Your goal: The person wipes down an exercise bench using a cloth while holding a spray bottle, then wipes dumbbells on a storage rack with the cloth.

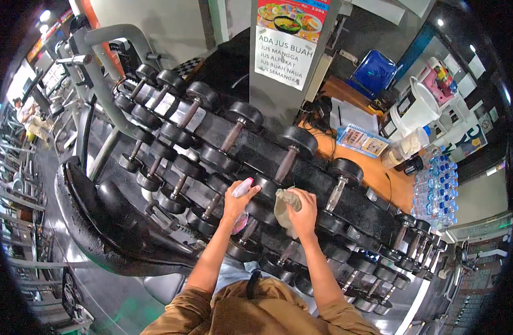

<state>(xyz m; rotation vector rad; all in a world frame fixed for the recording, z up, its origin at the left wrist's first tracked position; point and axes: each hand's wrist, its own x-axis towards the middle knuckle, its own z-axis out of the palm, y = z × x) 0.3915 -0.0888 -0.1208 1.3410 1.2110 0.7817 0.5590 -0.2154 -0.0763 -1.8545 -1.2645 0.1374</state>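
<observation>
My left hand (236, 204) is wrapped round a spray bottle (243, 187) with a whitish-pink top, its pink lower part showing below the wrist. In my right hand (304, 213) a crumpled grey-green cloth (284, 205) is bunched, part of it hanging down. Both hands are over a rack of black dumbbells with metal handles. Just beyond them, between the two hands, lies a dumbbell (286, 164). Another dumbbell (338, 192) is to the right of the cloth.
A padded black bench (108, 229) and a grey machine frame (108, 34) stand to the left. Behind the rack, an orange-brown counter (379, 178) holds a calendar (361, 140), tubs and several water bottles (435, 184). A pillar (267, 100) carries a juice sign. Another person (37, 120) is far left.
</observation>
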